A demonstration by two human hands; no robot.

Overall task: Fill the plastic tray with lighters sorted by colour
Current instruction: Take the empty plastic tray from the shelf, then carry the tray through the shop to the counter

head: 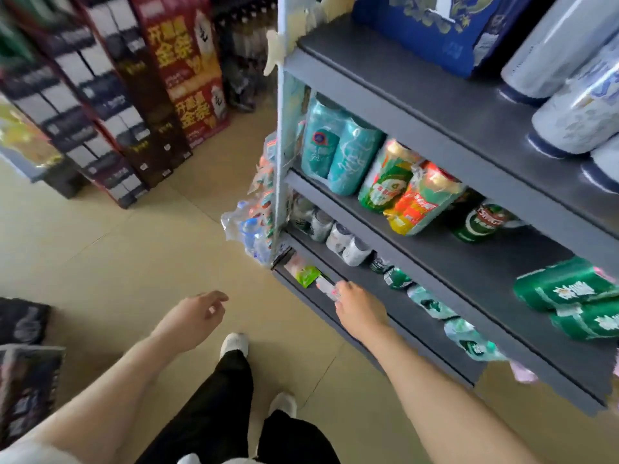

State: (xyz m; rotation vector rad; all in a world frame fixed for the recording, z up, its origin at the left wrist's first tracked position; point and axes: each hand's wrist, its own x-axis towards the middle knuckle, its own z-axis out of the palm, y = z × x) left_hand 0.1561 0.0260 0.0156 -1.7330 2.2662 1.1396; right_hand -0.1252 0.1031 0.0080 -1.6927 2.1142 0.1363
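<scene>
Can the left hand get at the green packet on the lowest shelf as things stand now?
Probably not without stepping closer. The left hand hangs over the floor, clear of the shelf, while the right hand already lies beside the green packet and crowds that approach.

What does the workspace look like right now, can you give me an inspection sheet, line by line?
Surface: grey shelf unit, bottom shelf reached; beige tiled floor.
Job's things: small pink-white packet at the right hand's fingertips and a green packet beside it; too blurred to tell if lighters. No tray seen.
Clutter: beer can packs on the shelves.
Grips: right hand touches the packet; left hand loose, holding nothing.
Cables: nothing seen.
Surroundings: stacked cartons across the aisle.
</scene>
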